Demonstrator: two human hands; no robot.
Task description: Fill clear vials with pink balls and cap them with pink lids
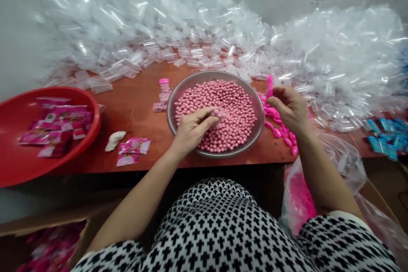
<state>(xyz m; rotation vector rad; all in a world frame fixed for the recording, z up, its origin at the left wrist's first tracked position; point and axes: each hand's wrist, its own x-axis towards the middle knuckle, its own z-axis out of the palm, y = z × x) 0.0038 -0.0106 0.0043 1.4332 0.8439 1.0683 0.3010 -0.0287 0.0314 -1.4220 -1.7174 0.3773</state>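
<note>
My left hand point(195, 127) is over a metal bowl point(216, 157) filled with pink candy balls point(232, 110). Its thumb and fingers pinch a small clear plastic tube point(220, 113) with a few pink balls inside. To the right of the bowl, my right hand point(290, 106) holds up a bright pink spoon-like plastic piece point(270, 85) between thumb and fingers. Below that hand, several similar pink pieces point(283, 131) lie scattered. Left of the bowl, a filled tube with a pink cap point(164, 84) stands beside other filled tubes point(159, 106).
Clear empty tubes point(197, 29) are heaped along the back wall. A red basin point(92, 127) with pink packets stands at left. Pink sachets point(132, 151) and a whitish lump point(114, 140) lie near it. Blue pieces point(389, 136) and a plastic bag point(342, 157) are at right.
</note>
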